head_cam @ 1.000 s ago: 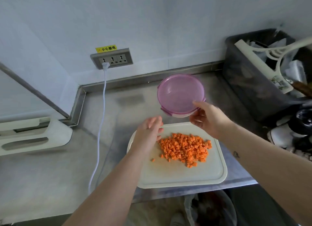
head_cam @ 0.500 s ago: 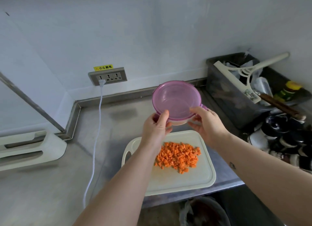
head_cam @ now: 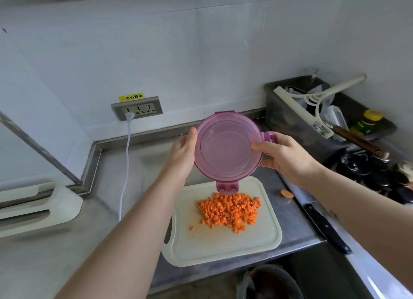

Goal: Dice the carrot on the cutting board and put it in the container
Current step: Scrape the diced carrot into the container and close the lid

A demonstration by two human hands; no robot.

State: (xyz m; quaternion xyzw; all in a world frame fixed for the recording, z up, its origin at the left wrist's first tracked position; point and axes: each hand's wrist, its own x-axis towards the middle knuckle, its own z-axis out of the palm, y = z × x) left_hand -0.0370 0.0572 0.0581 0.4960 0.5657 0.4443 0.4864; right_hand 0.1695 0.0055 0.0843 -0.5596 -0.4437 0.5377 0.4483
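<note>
A round container with a translucent purple clip lid (head_cam: 226,147) is held in the air above the far edge of the pale cutting board (head_cam: 223,243). My left hand (head_cam: 183,152) grips its left side and my right hand (head_cam: 283,153) grips its right side, thumb on the lid. The lid faces me, tilted, with one clip hanging at the bottom. A heap of diced carrot (head_cam: 230,210) lies on the board's far half, with a single cube (head_cam: 191,228) apart at its left.
A black-handled knife (head_cam: 321,225) lies on the steel counter right of the board, near a carrot end slice (head_cam: 286,193). A dark bin (head_cam: 290,120) with a squeegee and bottles stands at the back right. A white cable (head_cam: 125,169) hangs from the wall socket. A white appliance (head_cam: 38,207) sits left.
The container has been lifted off the counter and tilted so its lid faces me. My left hand came up from the board to take its left side.
</note>
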